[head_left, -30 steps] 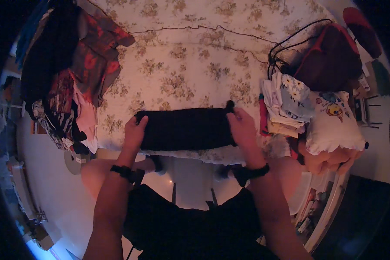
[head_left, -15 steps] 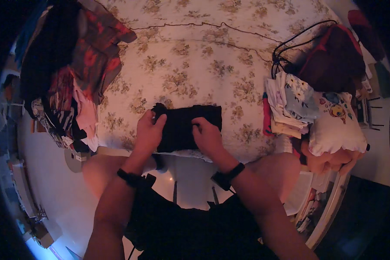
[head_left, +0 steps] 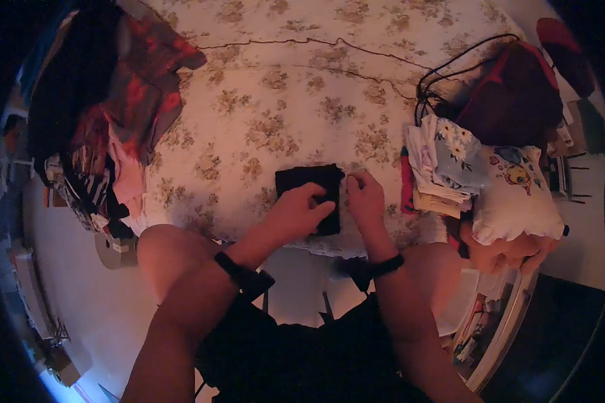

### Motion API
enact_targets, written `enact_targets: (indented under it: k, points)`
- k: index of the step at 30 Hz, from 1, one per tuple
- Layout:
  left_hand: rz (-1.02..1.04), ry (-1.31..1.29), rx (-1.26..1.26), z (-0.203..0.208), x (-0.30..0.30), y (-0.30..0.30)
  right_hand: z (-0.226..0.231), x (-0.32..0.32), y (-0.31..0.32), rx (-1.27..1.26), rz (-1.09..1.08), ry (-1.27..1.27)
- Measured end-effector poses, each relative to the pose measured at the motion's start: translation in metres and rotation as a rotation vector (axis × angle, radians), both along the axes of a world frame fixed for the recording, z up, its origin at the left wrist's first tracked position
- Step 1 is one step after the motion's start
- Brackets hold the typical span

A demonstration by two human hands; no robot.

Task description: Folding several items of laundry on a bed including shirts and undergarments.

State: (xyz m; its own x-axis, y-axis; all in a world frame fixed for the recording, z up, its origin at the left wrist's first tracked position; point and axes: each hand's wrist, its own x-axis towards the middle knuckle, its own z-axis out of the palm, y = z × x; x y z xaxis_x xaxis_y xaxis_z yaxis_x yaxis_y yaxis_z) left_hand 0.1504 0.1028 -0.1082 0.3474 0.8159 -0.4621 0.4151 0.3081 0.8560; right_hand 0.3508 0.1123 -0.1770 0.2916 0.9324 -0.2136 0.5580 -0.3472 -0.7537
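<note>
A small folded black garment (head_left: pixel 290 179) lies on the floral bedspread right in front of me. My left hand (head_left: pixel 300 211) rests over it from the near side, thumb and fingers apart, so it is open and hides the garment's middle. Just past the garment's right edge is my right hand (head_left: pixel 366 196). Its fingers are curled in toward the thumb, and whatever may be between the fingertips is too small to make out. Which kind of garment it is cannot be told from the folded shape.
Clothes (head_left: pixel 138 87) heap at the left of the floral bedspread (head_left: pixel 249 134). To the right stand a stack of folded clothes (head_left: pixel 444 164), a white frilled pillow (head_left: pixel 517 201) with an embroidered picture, and a dark red drawstring bag (head_left: pixel 517 94). My bare knees flank the bed's near edge.
The black garment is now narrower, its left part folded over toward the right. My left hand has moved right onto it, and my right hand has moved right to its edge.
</note>
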Motion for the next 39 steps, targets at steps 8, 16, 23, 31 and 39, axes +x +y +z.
enact_targets:
  k: [8, 16, 23, 31, 39]
  points:
    - [0.174, 0.600, 0.269, -0.052, -0.062, 0.002, 0.015, -0.022, -0.020, -0.260, 0.110, -0.116]
    - [0.070, 0.243, -0.040, -0.051, -0.048, 0.005, 0.004, -0.041, -0.032, -0.120, 0.269, 0.189]
    - [0.229, -0.052, -0.087, -0.080, -0.080, 0.034, 0.124, 0.025, -0.053, -0.032, 0.235, 0.234]
    - [0.146, 0.083, 0.043, -0.101, -0.106, 0.024, 0.242, 0.198, -0.233, 0.334, -0.283, 0.612]
    - [0.035, 0.028, -0.090, -0.105, -0.104, -0.007, 0.118, 0.307, -0.395, 0.332, -0.935, 0.317]
